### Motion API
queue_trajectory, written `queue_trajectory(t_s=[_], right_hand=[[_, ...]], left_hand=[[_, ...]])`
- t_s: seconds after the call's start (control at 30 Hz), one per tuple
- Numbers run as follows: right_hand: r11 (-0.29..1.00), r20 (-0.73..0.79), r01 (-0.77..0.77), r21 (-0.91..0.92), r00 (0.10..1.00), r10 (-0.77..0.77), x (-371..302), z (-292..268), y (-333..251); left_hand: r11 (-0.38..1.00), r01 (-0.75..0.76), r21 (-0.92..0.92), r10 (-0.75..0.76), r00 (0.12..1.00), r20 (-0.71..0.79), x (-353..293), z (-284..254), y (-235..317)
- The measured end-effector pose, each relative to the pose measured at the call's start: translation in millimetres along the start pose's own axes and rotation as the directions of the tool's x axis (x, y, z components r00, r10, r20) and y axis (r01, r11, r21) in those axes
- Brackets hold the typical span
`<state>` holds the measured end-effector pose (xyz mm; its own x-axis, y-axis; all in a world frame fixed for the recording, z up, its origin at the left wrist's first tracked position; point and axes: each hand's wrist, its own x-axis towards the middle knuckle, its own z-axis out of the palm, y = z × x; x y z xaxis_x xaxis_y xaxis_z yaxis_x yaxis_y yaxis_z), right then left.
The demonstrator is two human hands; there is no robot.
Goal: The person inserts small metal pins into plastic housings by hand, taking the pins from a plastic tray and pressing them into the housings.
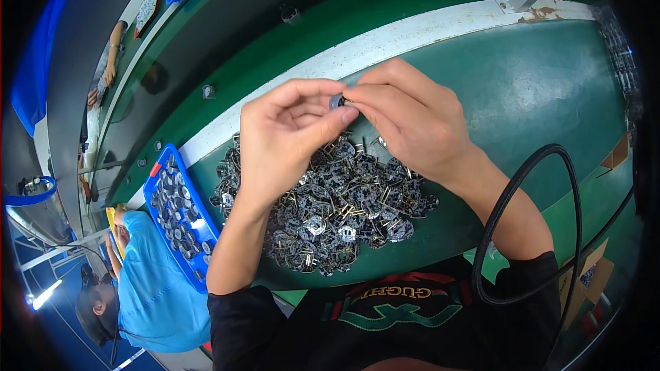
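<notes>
Above the green worktop, my left hand (283, 127) pinches a small grey round part (336, 102) between thumb and forefinger. My right hand (421, 115) meets it there, its fingertips pressed together against the part's right side. A dark bit shows between the two hands, but what my right fingers grip is mostly hidden. Below both hands lies a heap of small black electronic parts (344, 199) with metal pins. Just left of my left forearm is a blue tray (204, 216) of grey and black round parts.
A white rail (309, 62) divides the worktop from a green conveyor belt (385, 0) carrying scattered small parts. A black cable (481, 233) loops over my right arm. A person in a blue top (161, 282) sits at left. Cardboard boxes (597, 271) stand low on the right.
</notes>
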<state>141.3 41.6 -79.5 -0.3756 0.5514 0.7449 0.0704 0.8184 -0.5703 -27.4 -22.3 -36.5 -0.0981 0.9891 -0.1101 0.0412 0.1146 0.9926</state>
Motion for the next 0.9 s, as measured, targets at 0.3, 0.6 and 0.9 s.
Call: queue_trajectory(t_s=[0.3,0.6,0.9], right_hand=[[0.984,0.751,-0.161,-0.082,0.639,0.167,4.6,-31.2,16.1],[0.961,0.673,-0.275,0.020,0.715,0.191,4.1,-30.8,19.4],[0.883,0.591,-0.466,-0.051,0.699,0.403,8.8,-22.3,17.0]], left_hand=[[0.901,0.019,0.434,0.114,0.954,-0.279,81.4,-74.7,-17.9],[0.532,0.157,0.832,0.270,0.900,-0.343,115.8,-147.3,-44.4],[0.439,0.242,0.865,0.045,0.956,-0.290,61.1,-172.3,-37.2]])
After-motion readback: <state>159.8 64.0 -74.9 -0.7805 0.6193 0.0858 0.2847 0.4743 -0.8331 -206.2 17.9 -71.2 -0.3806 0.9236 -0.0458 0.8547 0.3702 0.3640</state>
